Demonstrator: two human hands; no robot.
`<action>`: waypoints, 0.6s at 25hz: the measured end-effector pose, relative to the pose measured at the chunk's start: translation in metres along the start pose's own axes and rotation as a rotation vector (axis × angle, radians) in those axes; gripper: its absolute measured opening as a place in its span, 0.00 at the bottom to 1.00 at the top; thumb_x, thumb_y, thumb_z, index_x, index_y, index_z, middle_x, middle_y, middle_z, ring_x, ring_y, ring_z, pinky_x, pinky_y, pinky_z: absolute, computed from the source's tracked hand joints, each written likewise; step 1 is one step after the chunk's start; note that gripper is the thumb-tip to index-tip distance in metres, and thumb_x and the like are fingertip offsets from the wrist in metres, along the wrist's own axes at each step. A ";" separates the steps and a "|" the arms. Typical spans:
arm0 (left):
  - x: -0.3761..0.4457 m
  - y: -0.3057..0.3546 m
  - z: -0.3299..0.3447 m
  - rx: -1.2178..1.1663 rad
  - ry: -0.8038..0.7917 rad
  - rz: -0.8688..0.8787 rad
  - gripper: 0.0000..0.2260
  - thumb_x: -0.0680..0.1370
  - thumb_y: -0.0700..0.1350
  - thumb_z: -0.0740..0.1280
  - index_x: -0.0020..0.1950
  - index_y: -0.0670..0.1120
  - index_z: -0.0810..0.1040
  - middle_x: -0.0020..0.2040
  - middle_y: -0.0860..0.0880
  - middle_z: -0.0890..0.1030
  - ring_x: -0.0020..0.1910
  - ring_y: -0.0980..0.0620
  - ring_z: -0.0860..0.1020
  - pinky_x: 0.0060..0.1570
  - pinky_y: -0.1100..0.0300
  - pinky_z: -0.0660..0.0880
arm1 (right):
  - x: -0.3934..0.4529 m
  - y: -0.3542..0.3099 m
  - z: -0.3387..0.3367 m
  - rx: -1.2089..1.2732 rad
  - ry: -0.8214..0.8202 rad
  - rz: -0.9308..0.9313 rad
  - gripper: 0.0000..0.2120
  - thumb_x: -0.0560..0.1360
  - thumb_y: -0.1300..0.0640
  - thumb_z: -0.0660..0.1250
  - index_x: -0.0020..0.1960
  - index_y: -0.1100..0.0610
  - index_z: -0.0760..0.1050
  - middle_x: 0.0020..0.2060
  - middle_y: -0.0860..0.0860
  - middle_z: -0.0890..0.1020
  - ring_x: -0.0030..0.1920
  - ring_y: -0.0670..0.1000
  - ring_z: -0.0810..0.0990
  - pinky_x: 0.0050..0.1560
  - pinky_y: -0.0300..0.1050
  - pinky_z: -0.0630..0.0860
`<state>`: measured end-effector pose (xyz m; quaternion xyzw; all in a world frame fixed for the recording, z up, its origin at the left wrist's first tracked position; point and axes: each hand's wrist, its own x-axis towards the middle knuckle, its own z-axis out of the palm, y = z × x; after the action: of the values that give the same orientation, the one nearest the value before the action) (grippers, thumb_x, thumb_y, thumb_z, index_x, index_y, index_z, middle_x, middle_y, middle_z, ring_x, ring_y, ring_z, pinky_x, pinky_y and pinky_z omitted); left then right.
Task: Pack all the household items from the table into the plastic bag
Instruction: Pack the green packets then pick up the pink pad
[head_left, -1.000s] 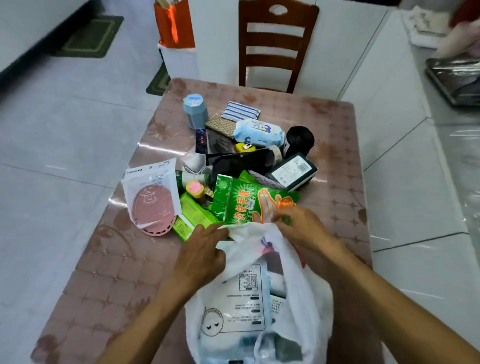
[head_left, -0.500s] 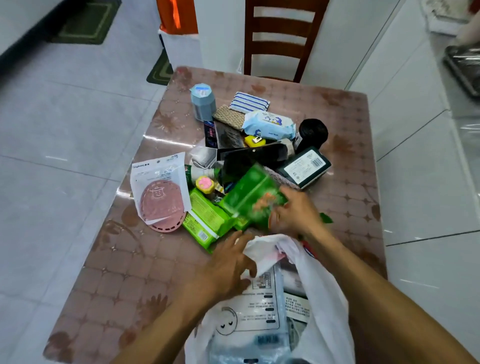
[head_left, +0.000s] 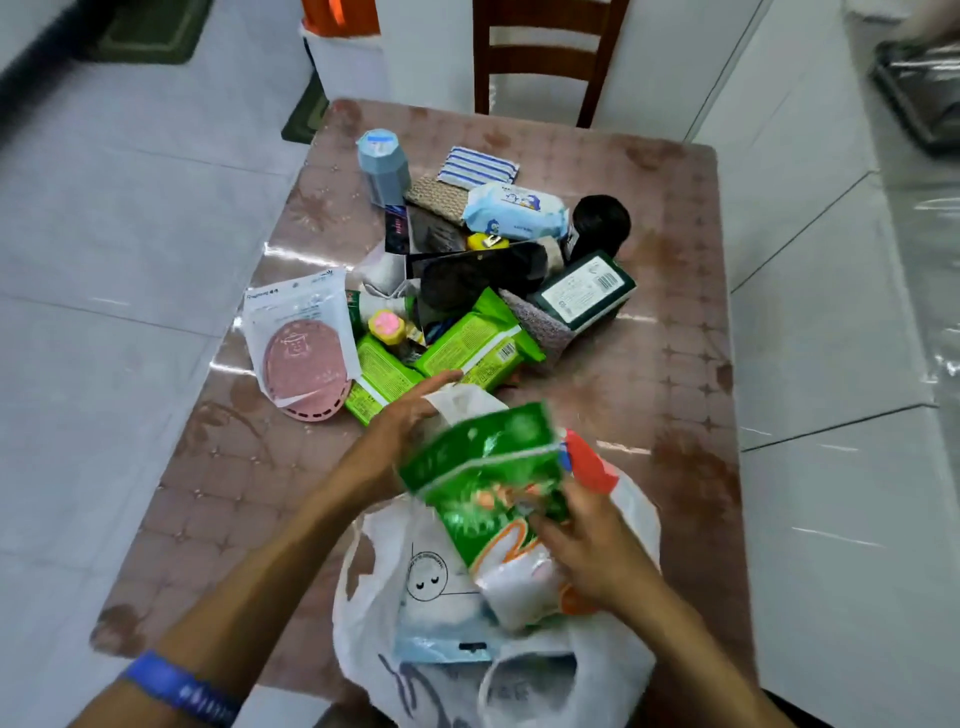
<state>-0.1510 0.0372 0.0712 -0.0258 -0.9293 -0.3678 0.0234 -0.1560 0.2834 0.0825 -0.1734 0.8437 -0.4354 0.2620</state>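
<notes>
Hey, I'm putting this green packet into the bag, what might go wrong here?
1. The bag is limp, and only the left hand holds its rim up, so the mouth may fold shut under the green packet.
2. The right hand holds the packet by its lower end, so it may tip out past the rim.
3. The bag sits at the table edge and could slide off.

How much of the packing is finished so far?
Only a few packets already lie inside the plastic bag. The right hand is lowering a green packet into it while the left hand holds its rim. Most items, like the wipes pack, remain on the table.
</notes>
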 end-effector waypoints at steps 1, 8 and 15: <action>0.000 0.002 -0.001 0.039 -0.035 0.056 0.20 0.69 0.34 0.67 0.39 0.63 0.74 0.70 0.57 0.72 0.50 0.60 0.80 0.39 0.63 0.73 | 0.003 0.010 0.010 -0.316 -0.096 -0.042 0.14 0.77 0.60 0.63 0.62 0.53 0.73 0.50 0.51 0.84 0.49 0.51 0.82 0.46 0.44 0.76; -0.002 0.024 0.004 0.087 -0.136 0.048 0.20 0.65 0.33 0.64 0.53 0.47 0.83 0.75 0.53 0.67 0.43 0.48 0.81 0.33 0.69 0.68 | 0.005 0.017 -0.026 -1.164 -0.113 0.216 0.33 0.73 0.33 0.60 0.69 0.54 0.70 0.61 0.58 0.80 0.61 0.59 0.76 0.61 0.51 0.69; 0.010 0.036 0.008 0.204 -0.068 -0.051 0.28 0.64 0.33 0.65 0.63 0.50 0.78 0.75 0.51 0.67 0.44 0.38 0.82 0.33 0.51 0.78 | -0.031 -0.008 -0.121 -1.300 -0.278 0.108 0.22 0.70 0.36 0.67 0.35 0.55 0.83 0.31 0.54 0.83 0.38 0.56 0.79 0.46 0.51 0.70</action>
<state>-0.1592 0.0692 0.0905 -0.0122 -0.9625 -0.2706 -0.0148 -0.2029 0.3735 0.1564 -0.3079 0.9003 0.2021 0.2320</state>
